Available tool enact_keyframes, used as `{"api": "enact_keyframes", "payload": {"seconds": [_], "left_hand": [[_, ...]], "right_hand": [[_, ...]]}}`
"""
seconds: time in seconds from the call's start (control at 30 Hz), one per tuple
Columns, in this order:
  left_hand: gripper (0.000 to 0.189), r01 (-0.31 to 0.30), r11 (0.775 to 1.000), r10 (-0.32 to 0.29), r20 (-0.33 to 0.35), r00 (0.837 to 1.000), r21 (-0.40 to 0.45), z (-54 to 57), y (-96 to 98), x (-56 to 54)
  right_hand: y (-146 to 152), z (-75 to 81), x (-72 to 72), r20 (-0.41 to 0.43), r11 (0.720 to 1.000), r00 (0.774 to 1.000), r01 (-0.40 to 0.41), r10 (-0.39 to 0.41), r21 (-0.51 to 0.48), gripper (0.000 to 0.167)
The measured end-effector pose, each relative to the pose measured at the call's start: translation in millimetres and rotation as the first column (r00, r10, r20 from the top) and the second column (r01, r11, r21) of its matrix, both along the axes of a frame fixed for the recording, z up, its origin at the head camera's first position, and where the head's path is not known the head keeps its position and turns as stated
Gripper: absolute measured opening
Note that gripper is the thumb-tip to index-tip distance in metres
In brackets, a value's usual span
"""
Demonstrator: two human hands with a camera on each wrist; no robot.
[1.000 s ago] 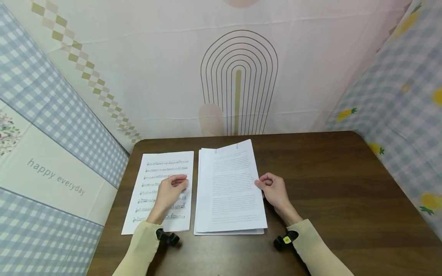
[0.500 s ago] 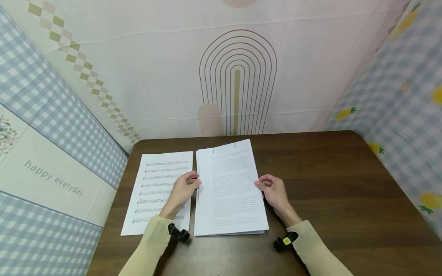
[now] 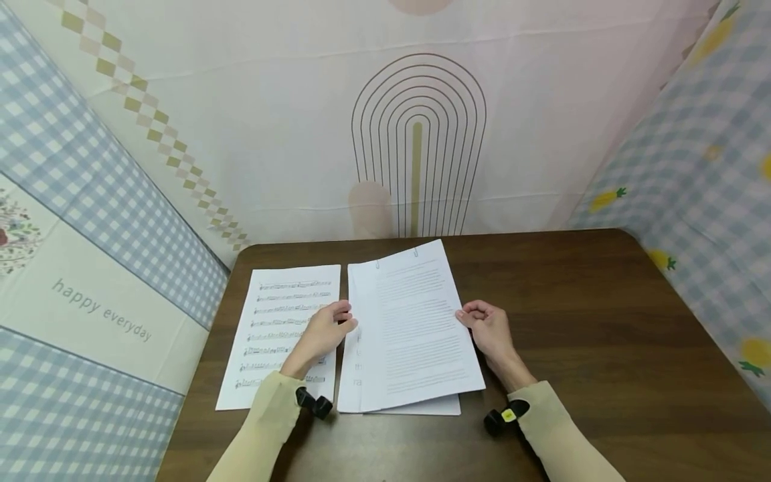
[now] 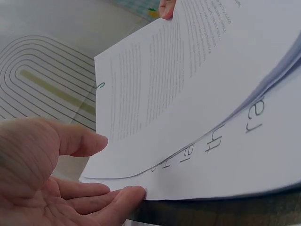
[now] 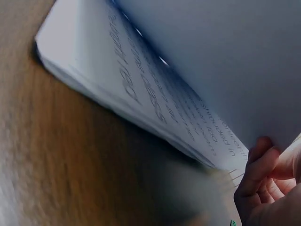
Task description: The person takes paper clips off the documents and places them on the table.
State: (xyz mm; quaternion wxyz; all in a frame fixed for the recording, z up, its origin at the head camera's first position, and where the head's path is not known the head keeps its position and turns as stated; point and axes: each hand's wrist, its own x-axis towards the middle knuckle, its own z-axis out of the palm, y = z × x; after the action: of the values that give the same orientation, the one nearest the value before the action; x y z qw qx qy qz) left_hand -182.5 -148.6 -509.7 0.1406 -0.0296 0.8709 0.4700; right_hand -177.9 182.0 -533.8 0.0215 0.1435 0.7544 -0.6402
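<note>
One raised printed paper (image 3: 424, 328), lower centre, is pinched by the right hand (image 3: 490, 329); the left hand (image 3: 324, 329), thumb and fingers parted, seems to touch one stack (image 3: 442, 406) beneath — two paper clips (image 3: 415, 252) at the top, one music page (image 3: 283, 318) lower left.

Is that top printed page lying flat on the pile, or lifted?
Lifted on its right: the right hand pinches the top page there, and the right wrist view shows it raised off the pile underneath.

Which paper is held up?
The top small-print paper: the right hand pinches its edge, holding it up. The large-print stack beneath and the sheet music to the left lie on the table.
</note>
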Motion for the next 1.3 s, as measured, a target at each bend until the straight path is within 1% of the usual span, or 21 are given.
{"api": "enact_keyframes", "payload": {"seconds": [0.1, 0.27, 0.43, 0.5, 0.6, 0.73, 0.83, 0.87, 0.9, 0.93, 1.0, 1.03, 1.1, 1.13, 1.17, 1.3], "left_hand": [[0.059, 0.016, 0.999, -0.016, -0.004, 1.0, -0.029, 1.3, 0.9, 0.7], [0.062, 0.013, 0.999, -0.013, -0.002, 1.0, -0.037, 3.6, 5.1, 3.9], [0.071, 0.027, 0.999, -0.026, 0.017, 1.0, -0.047, 2.3, 12.2, 6.2], [0.074, 0.024, 0.999, -0.022, 0.03, 0.999, -0.048, 2.5, 14.1, 6.5], [0.073, -0.003, 0.999, 0.004, 0.035, 0.999, -0.034, 3.6, 14.8, 6.9], [0.068, -0.055, 0.998, 0.055, 0.006, 0.998, 0.001, 4.7, 14.9, 8.6], [0.065, -0.099, 0.994, 0.1, -0.018, 0.995, 0.052, 4.6, 15.9, 10.1], [0.063, -0.112, 0.991, 0.114, -0.025, 0.993, 0.08, 4.2, 16.3, 10.2], [0.061, -0.124, 0.984, 0.128, -0.023, 0.991, 0.127, 3.7, 16.5, 10.0], [0.06, -0.141, 0.972, 0.145, -0.01, 0.989, 0.19, 3.0, 16.6, 9.5], [0.057, -0.184, 0.932, 0.179, 0.046, 0.983, 0.313, 1.5, 16.4, 7.7], [0.056, -0.206, 0.905, 0.189, 0.08, 0.979, 0.372, 0.8, 16.1, 6.7], [0.057, -0.246, 0.846, 0.197, 0.152, 0.969, 0.473, -0.8, 15.4, 5.2], [0.059, -0.268, 0.82, 0.199, 0.186, 0.962, 0.506, -1.3, 15.1, 4.6], [0.059, -0.285, 0.8, 0.198, 0.217, 0.956, 0.528, -1.7, 15.1, 4.3], [0.053, -0.318, 0.708, 0.17, 0.285, 0.943, 0.631, -4.7, 15.4, 4.6]], "right_hand": [[1.8, -0.8, -0.2, 0.015, 1.0, 1.0, 0.014, -0.014, 0.009, 0.013], [4.1, -4.1, -2.6, 0.038, 1.0, 0.999, 0.022, -0.023, 0.012, 0.013], [12.6, -4.9, -7.8, 0.039, 0.996, 0.996, 0.084, -0.084, 0.016, 0.013], [16.8, -3.5, -9.4, 0.035, 0.995, 0.994, 0.102, -0.103, 0.017, 0.013], [21.3, -0.9, -9.1, 0.041, 0.996, 0.995, 0.088, -0.089, 0.019, 0.013], [22.2, 0.7, -5.7, 0.069, 0.999, 0.997, 0.042, -0.041, -0.013, 0.012], [20.2, 1.1, -1.5, 0.083, 0.999, 0.996, 0.02, -0.016, -0.051, 0.011], [19.2, 1.6, 0.2, 0.082, 0.998, 0.997, 0.013, -0.008, -0.059, 0.01], [18.2, 1.8, 1.9, 0.085, 0.998, 0.996, 0.009, -0.004, -0.068, 0.01], [17.1, 2.2, 3.8, 0.087, 0.997, 0.996, 0.005, 0.002, -0.076, 0.009], [14.8, 2.9, 8.0, 0.096, 0.996, 0.995, -0.01, 0.018, -0.086, 0.009], [13.6, 3.3, 10.2, 0.097, 0.996, 0.995, -0.019, 0.028, -0.092, 0.009], [11.0, 3.8, 14.7, 0.1, 0.994, 0.994, -0.031, 0.041, -0.101, 0.008], [9.7, 4.3, 17.1, 0.099, 0.994, 0.994, -0.04, 0.05, -0.105, 0.008], [8.3, 4.8, 19.6, 0.097, 0.993, 0.994, -0.047, 0.057, -0.104, 0.009], [2.0, 6.3, 28.7, 0.089, 0.991, 0.993, -0.061, 0.072, -0.117, 0.009]]}}
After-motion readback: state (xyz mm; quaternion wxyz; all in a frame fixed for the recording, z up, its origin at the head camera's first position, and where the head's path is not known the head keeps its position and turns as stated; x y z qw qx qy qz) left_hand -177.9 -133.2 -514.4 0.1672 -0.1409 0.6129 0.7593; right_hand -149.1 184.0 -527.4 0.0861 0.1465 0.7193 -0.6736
